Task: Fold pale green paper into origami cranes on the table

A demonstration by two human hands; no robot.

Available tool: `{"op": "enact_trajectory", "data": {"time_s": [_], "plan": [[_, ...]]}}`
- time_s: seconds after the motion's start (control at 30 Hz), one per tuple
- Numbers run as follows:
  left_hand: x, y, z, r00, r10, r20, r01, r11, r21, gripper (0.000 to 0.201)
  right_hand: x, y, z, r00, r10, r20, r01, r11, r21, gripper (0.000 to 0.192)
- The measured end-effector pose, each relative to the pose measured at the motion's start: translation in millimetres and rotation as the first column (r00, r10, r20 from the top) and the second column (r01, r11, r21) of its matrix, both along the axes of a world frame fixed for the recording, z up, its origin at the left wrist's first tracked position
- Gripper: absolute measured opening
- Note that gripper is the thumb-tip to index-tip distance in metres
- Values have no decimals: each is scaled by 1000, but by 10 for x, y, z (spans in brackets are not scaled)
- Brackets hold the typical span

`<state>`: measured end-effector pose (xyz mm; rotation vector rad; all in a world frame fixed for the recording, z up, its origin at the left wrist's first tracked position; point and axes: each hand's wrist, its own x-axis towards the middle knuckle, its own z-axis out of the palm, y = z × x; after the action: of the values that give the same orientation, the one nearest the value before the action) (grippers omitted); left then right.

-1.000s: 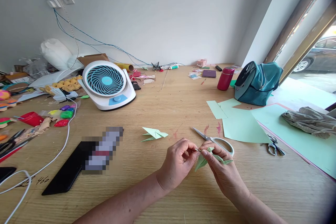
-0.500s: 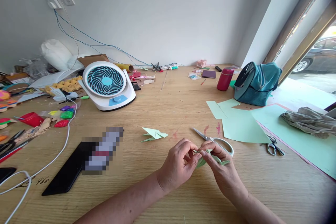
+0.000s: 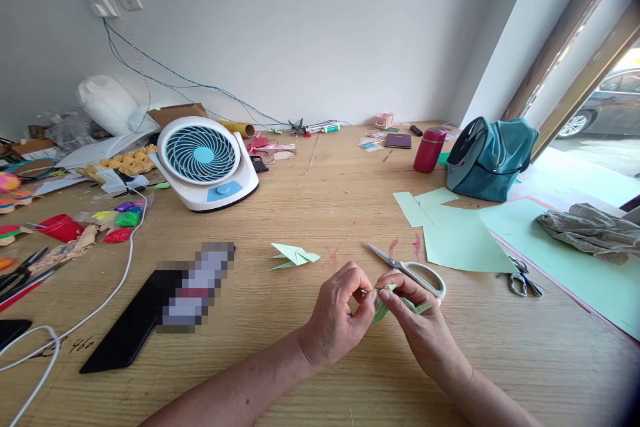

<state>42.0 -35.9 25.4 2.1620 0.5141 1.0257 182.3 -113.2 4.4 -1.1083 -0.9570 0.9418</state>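
Both my hands are closed around a folded piece of light green paper [image 3: 381, 309] above the table. My left hand [image 3: 343, 313] pinches its left end between thumb and forefinger. With thumb and fingers, my right hand [image 3: 417, 320] grips the middle, and a green corner juts out past the thumb. The fingers cover much of the paper. A finished-looking green paper figure [image 3: 295, 256] with pointed ends lies on the table beyond my left hand. Just behind my right hand, scissors [image 3: 407, 271] with white handles rest on the table, blades pointing away to the left.
Green paper sheets [image 3: 465, 238] and a bunch of keys [image 3: 523, 280] lie to the right. Farther back stand a red flask [image 3: 429, 151] and a teal bag [image 3: 493, 160]. A white fan [image 3: 205, 160] and a black case [image 3: 133, 323] are on the left, near a white cable [image 3: 131, 253].
My fingertips have shifted slightly on the folded green paper, and the paper has turned a little. The other things on the table stay where they were.
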Motion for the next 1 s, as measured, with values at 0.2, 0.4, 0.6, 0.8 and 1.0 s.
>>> {"op": "enact_trajectory", "data": {"time_s": [0.2, 0.4, 0.6, 0.8, 1.0], "plan": [[-30, 19, -68, 997, 7, -76, -12, 998, -67, 19, 20, -5, -8, 1000, 9, -6, -9, 1000, -6, 19], [-46, 41, -75, 996, -7, -92, 5, 1000, -21, 20, 24, -20, 1, 1000, 13, 26, -13, 1000, -3, 20], [-16, 52, -44, 999, -40, 23, 42, 994, -101, 12, 31, 2, -11, 999, -16, 31, 16, 1000, 8, 20], [-3, 56, -32, 999, -37, 28, 38, 999, -11, 11, 17, -2, 13, 996, -34, 83, 34, 999, 6, 21], [-34, 62, -23, 998, -68, -1, 68, 993, 96, 14, 0, -21, 12, 998, 24, 59, -22, 999, -34, 18]]}}
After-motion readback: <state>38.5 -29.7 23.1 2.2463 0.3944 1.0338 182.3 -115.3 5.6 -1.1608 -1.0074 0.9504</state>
